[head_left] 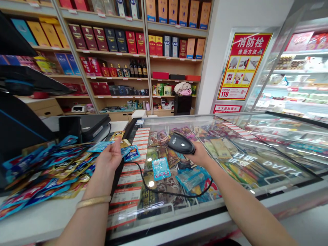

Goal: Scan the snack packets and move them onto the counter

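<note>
My right hand is wrapped round the handle of a black barcode scanner, raised over the freezer's glass top. Its black cable loops across the glass. At the freezer's left edge, my left hand has its fingers closed on a light blue snack packet; the fingertips are partly hidden. A gold packet shows just beyond that hand, and a dark blue packet lies to its right. One light blue packet rests flat on the glass below the scanner.
A heap of snack packets covers the counter at left, beside a black monitor stand. The glass-topped chest freezer holds packaged ice cream. Shelves of boxed bottles stand behind, and a lit display fridge is at right.
</note>
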The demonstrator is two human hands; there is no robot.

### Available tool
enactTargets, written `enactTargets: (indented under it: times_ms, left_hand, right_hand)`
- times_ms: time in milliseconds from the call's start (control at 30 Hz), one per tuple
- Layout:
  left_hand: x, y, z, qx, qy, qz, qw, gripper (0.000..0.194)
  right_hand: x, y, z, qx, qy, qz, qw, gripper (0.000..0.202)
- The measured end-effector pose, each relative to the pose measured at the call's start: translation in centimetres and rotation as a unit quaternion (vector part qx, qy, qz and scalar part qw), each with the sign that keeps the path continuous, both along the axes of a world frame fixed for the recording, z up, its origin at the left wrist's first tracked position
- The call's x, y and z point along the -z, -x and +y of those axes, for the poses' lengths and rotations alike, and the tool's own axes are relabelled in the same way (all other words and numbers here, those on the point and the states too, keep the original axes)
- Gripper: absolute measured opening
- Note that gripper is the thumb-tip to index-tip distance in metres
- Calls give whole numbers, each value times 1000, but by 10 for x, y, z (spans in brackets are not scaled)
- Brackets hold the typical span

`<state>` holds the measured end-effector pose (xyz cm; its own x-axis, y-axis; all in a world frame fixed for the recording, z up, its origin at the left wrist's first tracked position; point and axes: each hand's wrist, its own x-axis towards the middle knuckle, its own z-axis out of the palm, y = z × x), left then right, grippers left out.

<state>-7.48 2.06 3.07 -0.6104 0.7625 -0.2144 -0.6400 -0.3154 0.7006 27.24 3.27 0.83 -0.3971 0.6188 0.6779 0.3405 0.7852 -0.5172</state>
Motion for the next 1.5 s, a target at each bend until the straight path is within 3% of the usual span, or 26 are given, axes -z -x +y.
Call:
enactTargets:
  times_ms: [133,233,267,300,400,467,533,633,700,767,933,1033,1167,1300,1500]
  left_hand:
    - [1,-8,-2,28,23,33,999,30]
    - [3,-28,-6,66,55,214,973,10]
    - [4,-36,-9,92,67,318,941,17]
    - [6,-45,-11,123,81,430,891,27]
    - [12,-69,-21,207,140,708,660,50]
    - [16,-80,-27,240,187,795,525,63]
    - [18,-88,-31,253,224,829,446,69]
    - [18,-93,-34,255,239,843,409,66]
    - [18,-94,-34,255,233,837,424,68]
    - [20,-97,-34,265,212,813,473,69]
    - [31,-101,-28,347,109,628,688,57]
    - [33,-100,-23,330,65,536,774,56]
    - [31,-96,-18,275,44,516,810,42]
    - [33,-93,-15,206,55,492,844,45]
    - [38,-88,-12,169,61,480,859,46]
  right_hand:
    - [2,0,1,14,3,-1,1000,27]
    - [5,1,4,26,0,1,1000,29]
    - [5,1,5,28,-2,-1,1000,29]
    - [6,1,5,31,-4,-3,1000,28]
    - [8,0,8,35,-12,-16,999,23]
    - [9,0,9,43,-15,-23,999,18]
    - [10,-1,10,50,-17,-28,998,16]
    - [12,-2,11,48,-16,-35,998,15]
    - [12,-2,12,45,-15,-36,998,14]
    - [11,-2,12,44,-16,-32,998,15]
    - [9,-1,9,51,-10,-13,999,23]
    - [8,-1,8,54,-8,-6,998,27]
    - [8,-1,7,54,-11,-10,998,26]
    - [8,-1,8,43,-21,-33,998,20]
    - [6,1,5,16,-26,-72,997,21]
